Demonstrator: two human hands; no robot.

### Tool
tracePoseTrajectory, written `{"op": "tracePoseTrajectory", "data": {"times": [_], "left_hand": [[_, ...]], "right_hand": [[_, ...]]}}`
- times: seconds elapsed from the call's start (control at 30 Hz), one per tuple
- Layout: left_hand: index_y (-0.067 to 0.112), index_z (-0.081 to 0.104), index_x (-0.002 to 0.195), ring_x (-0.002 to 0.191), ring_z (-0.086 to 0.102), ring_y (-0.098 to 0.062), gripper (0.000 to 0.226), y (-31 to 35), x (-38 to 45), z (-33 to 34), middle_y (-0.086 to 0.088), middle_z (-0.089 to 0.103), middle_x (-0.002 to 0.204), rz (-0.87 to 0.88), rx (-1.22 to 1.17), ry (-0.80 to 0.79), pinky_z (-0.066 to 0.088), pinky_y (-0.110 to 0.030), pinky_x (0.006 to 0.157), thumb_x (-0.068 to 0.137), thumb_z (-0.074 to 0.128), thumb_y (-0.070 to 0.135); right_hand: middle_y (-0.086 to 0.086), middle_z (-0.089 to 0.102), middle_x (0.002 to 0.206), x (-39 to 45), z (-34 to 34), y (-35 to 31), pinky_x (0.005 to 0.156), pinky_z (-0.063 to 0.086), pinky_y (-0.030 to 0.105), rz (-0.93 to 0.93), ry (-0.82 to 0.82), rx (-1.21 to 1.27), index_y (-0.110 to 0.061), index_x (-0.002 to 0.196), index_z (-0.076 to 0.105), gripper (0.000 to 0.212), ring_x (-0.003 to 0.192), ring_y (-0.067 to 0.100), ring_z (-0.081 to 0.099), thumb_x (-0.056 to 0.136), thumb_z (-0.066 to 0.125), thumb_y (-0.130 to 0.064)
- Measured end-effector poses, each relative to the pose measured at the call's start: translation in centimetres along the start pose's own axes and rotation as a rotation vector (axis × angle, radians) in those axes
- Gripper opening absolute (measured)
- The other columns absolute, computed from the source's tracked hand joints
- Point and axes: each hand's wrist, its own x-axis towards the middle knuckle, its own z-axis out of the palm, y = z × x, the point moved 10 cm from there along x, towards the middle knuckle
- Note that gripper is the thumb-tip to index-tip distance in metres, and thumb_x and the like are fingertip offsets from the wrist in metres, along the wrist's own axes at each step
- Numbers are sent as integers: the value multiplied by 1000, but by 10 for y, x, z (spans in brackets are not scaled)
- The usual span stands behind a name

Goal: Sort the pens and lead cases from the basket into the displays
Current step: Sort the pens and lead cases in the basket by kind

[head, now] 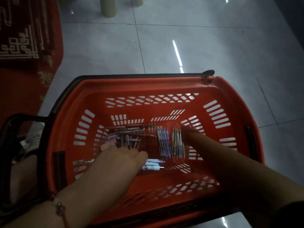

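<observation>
**Both hands down inside the red basket**

Left hand [118, 160], with a bead bracelet [58, 205] at the wrist, reaching in palm down; fingers hidden below the knuckles, so cannot tell if pinching anything. Right hand [195, 137] blurred, tip just beside the olive pens; grip impossible to judge.

Inside the basket [218, 89]: three groups on the bottom. One loose heap of pens [130, 135] at the left, too tangled for counting. One pack of purple-white pens [163, 142] in the middle. One pack of olive pens [177, 143] next to it. Two pale blue pens [153, 164] lying just beside the left thumb.

Under the basket, grey glossy floor tiles [213, 46] with light reflections. Red patterned carpet [24, 46] at the far left. Dim room.
</observation>
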Motion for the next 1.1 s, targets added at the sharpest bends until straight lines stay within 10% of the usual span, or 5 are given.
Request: {"op": "tracePoseTrajectory", "data": {"times": [0.23, 0.4, 0.63, 0.93, 1.1], "left_hand": [[34, 64, 79, 49, 55, -8, 47, -5, 3, 1, 12, 59, 60, -12, 34, -78, 44, -28, 44, 43, 94, 25], [34, 56, 110, 84, 63, -15, 34, 3, 6, -15, 9, 65, 95, -1, 49, -57, 46, -34, 69, 82, 67, 17], [31, 52, 99, 88, 61, -17, 19, 15, 5, -32, 7, 64, 97, 20, 16, -22, 45, -34, 71, 87, 57, 17], [34, 54, 105, 88, 61, -11, 17, 38, 2, -52, 11, 63, 99, 64, -12, 63, 51, -33, 71, 95, 50, 21], [36, 52, 110, 80, 59, -9, 14, 35, 0, -56, 11, 64, 94, -15, -133, 91, 49, -29, 68, 98, 47, 31]], "right_hand": [[11, 60, 121, -37, -24, -40, 87, 53, 32, -91, 98, -190, -10, 132, 51, 32, 108, 24, 62, 103, 44, -21], [2, 69, 107, -80, -38, -70, 77, 58, 29, -323, 83, -119, -23, 118, 62, 23, 85, 11, 65, 95, 60, -22], [13, 70, 105, -262, -24, -111, 69, 51, 28, -383, -735, 784, -5, 120, 61, 31, 84, 22, 65, 100, 55, -28], [5, 71, 91, -283, -38, -63, 63, 51, 20, -287, -486, 757, -7, 113, 71, 22, 71, 10, 62, 100, 53, -12], [8, 65, 94, -290, -45, -59, 66, 54, 20, -257, -549, 1238, -3, 116, 67, 24, 73, 10, 60, 99, 52, -10]]}}
